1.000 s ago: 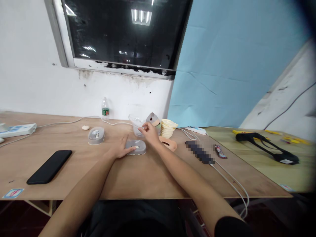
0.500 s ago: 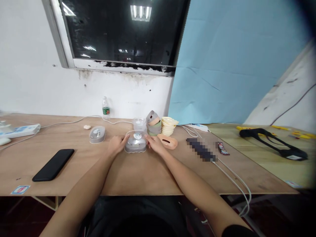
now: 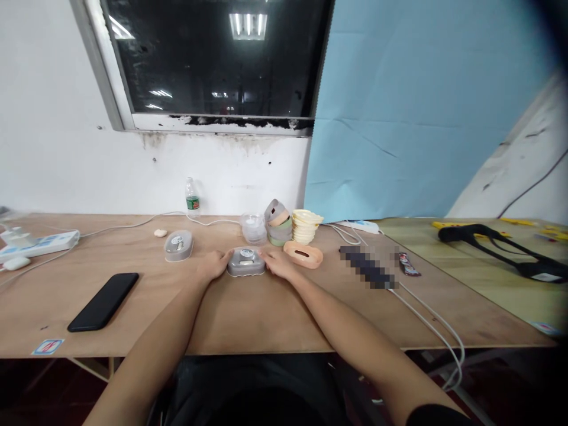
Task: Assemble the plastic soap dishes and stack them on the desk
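A small grey box with a clear lid and a round sticker on top (image 3: 246,269) rests on the table in front of me. My left hand (image 3: 216,265) is closed against its left end, and my right hand (image 3: 276,261) grips the right end. Just right of my right hand lies an oval peach-coloured dish (image 3: 308,255) with a dark slot. Behind the box are a stack of clear lids (image 3: 252,229), a pile of grey, peach and green dishes (image 3: 279,232) and a stack of cream dishes (image 3: 306,228). A similar lidded grey box (image 3: 178,247) sits to the left.
A black phone (image 3: 104,302) lies at front left, with a power strip (image 3: 48,244) behind it. A plastic bottle (image 3: 192,198) stands by the wall. To the right are white cables (image 3: 426,316), a small wrapper (image 3: 408,264) and a black frame-like object (image 3: 497,245).
The clear lid stood higher on the box and now sits lower, with both hands still at its ends. The whole view has shifted slightly.
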Motion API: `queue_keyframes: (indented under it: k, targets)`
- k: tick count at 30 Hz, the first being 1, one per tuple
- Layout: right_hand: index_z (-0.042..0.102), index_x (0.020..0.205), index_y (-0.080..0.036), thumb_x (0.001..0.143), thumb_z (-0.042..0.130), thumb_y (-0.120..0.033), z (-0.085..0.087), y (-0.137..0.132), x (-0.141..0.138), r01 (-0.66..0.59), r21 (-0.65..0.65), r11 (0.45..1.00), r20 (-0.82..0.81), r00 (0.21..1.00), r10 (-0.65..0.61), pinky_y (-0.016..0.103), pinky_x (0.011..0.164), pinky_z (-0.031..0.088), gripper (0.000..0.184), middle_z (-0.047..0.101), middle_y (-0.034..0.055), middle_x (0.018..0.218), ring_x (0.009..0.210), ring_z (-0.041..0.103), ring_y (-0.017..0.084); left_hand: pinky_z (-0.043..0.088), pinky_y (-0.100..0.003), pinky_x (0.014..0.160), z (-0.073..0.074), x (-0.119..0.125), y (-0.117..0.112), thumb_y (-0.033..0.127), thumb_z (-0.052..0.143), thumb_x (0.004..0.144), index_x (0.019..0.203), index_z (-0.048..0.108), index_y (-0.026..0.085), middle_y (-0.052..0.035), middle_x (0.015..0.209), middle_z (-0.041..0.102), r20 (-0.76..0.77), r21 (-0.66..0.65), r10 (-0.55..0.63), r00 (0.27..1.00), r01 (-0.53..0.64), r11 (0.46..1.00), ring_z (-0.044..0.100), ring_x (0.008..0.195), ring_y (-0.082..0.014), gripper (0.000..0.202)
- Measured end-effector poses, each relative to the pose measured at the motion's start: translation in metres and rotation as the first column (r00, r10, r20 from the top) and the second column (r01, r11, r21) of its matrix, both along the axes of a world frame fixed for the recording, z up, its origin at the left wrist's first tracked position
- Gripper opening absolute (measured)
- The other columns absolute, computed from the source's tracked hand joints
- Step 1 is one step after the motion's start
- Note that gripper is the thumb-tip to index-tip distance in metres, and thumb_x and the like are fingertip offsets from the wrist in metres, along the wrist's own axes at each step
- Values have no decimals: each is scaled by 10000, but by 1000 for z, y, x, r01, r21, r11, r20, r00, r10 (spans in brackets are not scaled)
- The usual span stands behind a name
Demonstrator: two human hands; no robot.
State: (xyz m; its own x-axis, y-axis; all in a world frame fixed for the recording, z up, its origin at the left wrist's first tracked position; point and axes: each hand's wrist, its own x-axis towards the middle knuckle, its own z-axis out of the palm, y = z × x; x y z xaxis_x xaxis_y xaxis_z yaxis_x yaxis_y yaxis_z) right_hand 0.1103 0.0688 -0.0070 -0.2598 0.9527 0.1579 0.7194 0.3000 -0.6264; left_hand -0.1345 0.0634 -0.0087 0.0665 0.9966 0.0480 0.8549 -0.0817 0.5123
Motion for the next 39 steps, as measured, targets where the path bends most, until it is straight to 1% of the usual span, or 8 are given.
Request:
queue_keyframes:
  k: [11,14,17,21,24,28,30,39]
  targets:
    - [579,597,-174,815,358,-718,8,-6,0,16,-109,994,39,999,-11,231,523,352,626,590,20,523,531,556,139,412,-262,555,4,-7,-3,727,242,823,545,550,193,-34,519,596,138,-55,-43,989,51,997,591,543,-175,676]
    - [586,605,-174,827,359,-701,9,-6,-1,24,-77,997,72,997,-18,232,528,349,616,605,27,548,548,558,139,421,-272,576,-2,-8,2,716,286,822,621,612,192,-50,615,649,81,13,-3,997,2,1000,620,617,-196,649]
    - [583,610,-175,832,349,-702,8,-4,-1,45,-58,997,88,995,-40,233,519,342,617,613,34,568,538,549,136,456,-283,663,-6,-8,7,668,384,820,918,677,204,-63,849,709,83,88,49,995,-56,995,654,774,-216,557]
    - [572,612,-177,840,331,-702,4,-1,-2,91,-86,992,80,993,-84,231,511,343,621,605,35,555,503,535,129,460,-303,860,-7,-4,8,561,409,862,1224,584,218,-68,1124,676,172,177,-47,984,16,984,636,988,-218,529]
    - [563,608,-173,862,292,-686,1,2,1,99,-107,989,42,995,-95,233,503,352,634,596,38,534,469,524,125,431,-318,953,-1,2,-1,538,364,890,1259,565,245,-33,1250,617,208,181,-241,948,205,962,589,1105,-218,512]
    - [561,634,-169,888,270,-650,-2,7,7,97,-125,987,-4,995,-98,235,475,360,617,581,31,514,410,506,118,385,-374,1031,7,9,-15,551,632,727,1391,403,268,-34,1360,524,211,149,-443,872,419,896,502,1222,-257,758]
    - [556,644,-170,892,269,-643,-3,8,9,100,-130,986,-15,995,-103,235,455,356,606,579,26,514,384,492,114,369,-390,1051,7,11,-18,503,729,643,1408,370,246,-58,1386,492,201,200,-476,856,440,876,469,1251,-268,883]
    - [558,708,-177,872,249,-687,-2,5,9,60,-119,991,-55,996,-67,216,445,351,619,580,11,539,414,503,107,432,-380,994,4,-5,-6,493,757,591,1373,427,247,-55,1329,548,119,223,-365,923,333,916,543,1169,-282,884]
